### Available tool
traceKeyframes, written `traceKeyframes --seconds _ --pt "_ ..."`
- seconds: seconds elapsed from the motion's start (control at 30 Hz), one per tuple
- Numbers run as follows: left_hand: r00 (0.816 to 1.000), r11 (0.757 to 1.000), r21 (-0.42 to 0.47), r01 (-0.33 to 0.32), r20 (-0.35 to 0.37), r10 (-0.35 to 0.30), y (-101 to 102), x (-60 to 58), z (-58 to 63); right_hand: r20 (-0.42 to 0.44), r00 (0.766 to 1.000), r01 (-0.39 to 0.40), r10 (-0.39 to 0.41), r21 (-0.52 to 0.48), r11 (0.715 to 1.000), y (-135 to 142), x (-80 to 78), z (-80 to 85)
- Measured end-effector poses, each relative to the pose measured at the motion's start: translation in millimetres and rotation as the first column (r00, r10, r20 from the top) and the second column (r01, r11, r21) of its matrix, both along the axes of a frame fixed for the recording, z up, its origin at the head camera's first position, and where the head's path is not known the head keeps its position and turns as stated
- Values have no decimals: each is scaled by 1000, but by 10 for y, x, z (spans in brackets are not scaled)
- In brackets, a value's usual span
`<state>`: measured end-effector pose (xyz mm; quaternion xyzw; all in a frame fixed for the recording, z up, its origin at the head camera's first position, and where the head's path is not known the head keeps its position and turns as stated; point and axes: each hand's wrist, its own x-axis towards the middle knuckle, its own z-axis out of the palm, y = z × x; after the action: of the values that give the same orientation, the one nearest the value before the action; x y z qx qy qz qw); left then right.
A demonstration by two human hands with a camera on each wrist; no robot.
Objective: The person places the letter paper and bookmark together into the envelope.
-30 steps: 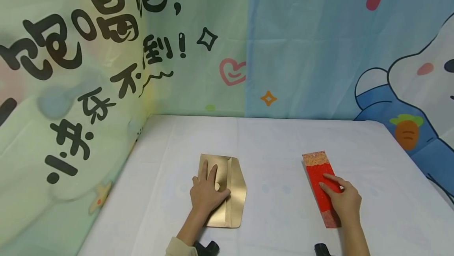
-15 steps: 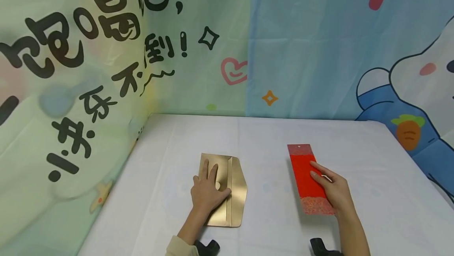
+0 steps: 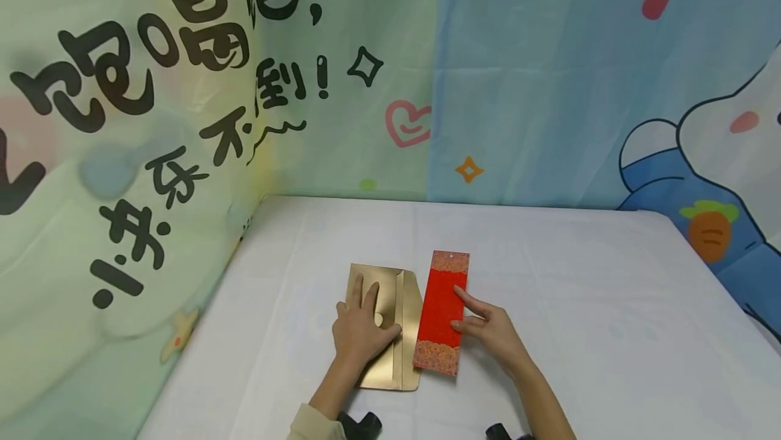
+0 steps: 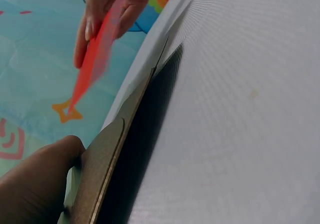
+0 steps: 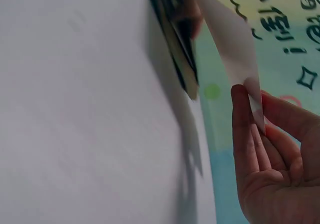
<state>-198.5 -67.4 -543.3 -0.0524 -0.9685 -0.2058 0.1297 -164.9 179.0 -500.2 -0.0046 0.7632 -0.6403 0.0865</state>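
A gold envelope lies on the white table with its flap spread out to the right. My left hand rests on it with the fingers spread over its upper part and the thumb toward the flap fold. In my right hand I pinch a long red card with glittery gold-red bands at both ends, gripping its right edge between thumb and fingers. The card is upright, raised above the table, and its lower left corner overlaps the envelope flap in the head view. The right wrist view shows the card's pale side.
A white cloth covers the table. Printed fabric walls stand along its left and back sides. Black wrist-camera mounts show below the hands at the bottom edge.
My right hand has lifted the red card off the right side of the table and carried it left to beside the envelope. My left hand has stayed on the envelope.
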Motion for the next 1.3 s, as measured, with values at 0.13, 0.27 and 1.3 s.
traceKeyframes --seconds 0.13,0.27,1.3 --pt "1000 1000 -2 -1 -4 1 -1 -5 9 -17 998 -53 53 -24 998 -101 -1 -76" --pt "1000 1000 0 1 -17 -1 2 -4 4 -45 993 -109 108 -11 994 -157 3 -141" --pt "1000 1000 -2 9 -12 -9 -5 29 31 -84 996 -1 14 155 988 -426 63 -224"
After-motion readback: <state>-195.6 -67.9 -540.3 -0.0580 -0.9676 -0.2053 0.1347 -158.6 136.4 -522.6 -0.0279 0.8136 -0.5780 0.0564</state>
